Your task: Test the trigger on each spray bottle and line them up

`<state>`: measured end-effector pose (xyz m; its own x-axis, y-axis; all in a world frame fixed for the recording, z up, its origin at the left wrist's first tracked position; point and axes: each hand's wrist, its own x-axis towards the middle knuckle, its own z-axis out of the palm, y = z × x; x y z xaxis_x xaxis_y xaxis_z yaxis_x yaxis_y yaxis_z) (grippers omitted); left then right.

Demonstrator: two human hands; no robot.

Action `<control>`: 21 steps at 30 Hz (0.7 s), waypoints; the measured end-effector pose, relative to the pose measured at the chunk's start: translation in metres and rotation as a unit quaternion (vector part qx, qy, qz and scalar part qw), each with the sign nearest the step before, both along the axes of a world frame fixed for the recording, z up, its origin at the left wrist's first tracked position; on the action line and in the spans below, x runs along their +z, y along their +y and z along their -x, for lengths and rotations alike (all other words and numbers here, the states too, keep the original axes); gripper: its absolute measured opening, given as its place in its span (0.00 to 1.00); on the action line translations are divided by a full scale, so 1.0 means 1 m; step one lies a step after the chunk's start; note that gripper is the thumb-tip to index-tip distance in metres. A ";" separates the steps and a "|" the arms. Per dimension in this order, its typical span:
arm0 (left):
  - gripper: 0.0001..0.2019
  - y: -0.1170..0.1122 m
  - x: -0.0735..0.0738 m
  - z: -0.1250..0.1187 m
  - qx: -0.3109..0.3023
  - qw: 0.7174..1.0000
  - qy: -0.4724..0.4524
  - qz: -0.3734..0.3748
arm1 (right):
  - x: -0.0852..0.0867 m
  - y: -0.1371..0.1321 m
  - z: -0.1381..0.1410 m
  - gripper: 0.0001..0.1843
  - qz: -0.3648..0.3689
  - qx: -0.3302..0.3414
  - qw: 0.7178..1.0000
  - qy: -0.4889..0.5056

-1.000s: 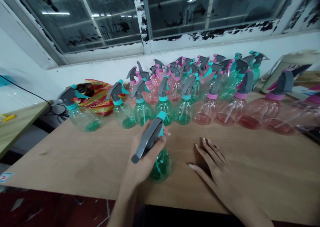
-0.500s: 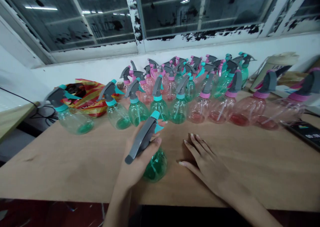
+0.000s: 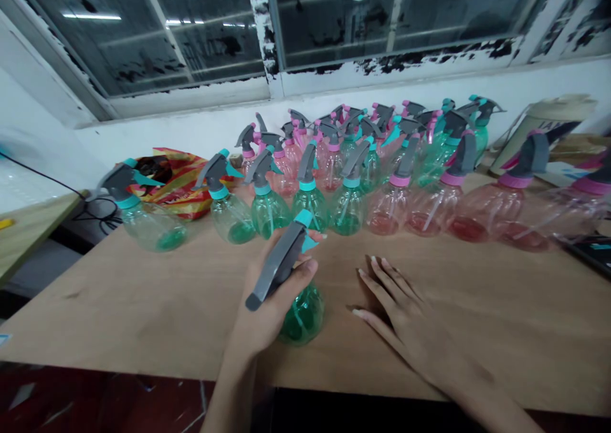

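My left hand is wrapped round the neck of a green spray bottle with a grey trigger head and teal collar. The bottle stands upright on the wooden table near its front edge. My right hand lies flat on the table just right of the bottle, fingers stretched out and apart, holding nothing.
Several green and pink spray bottles stand in rows behind my hands, reaching to the right edge. One green bottle stands apart at the left. A red and yellow bag lies behind it. A dark phone lies at the right.
Only the view has shifted slightly. My left hand keeps its hold on the green bottle and my right hand stays flat on the table.
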<state>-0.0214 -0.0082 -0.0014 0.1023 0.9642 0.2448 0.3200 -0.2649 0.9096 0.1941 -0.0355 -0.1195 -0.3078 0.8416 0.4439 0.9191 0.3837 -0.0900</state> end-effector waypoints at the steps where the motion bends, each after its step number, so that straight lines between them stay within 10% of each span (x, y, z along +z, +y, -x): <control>1: 0.10 0.000 0.001 -0.001 -0.003 1.000 -0.002 -0.002 | 0.000 0.000 0.000 0.34 0.000 0.001 1.000 0.000; 21: 0.14 -0.003 0.011 -0.002 -0.021 0.999 0.026 0.006 | -0.002 -0.001 0.000 0.34 0.030 0.000 0.999 0.034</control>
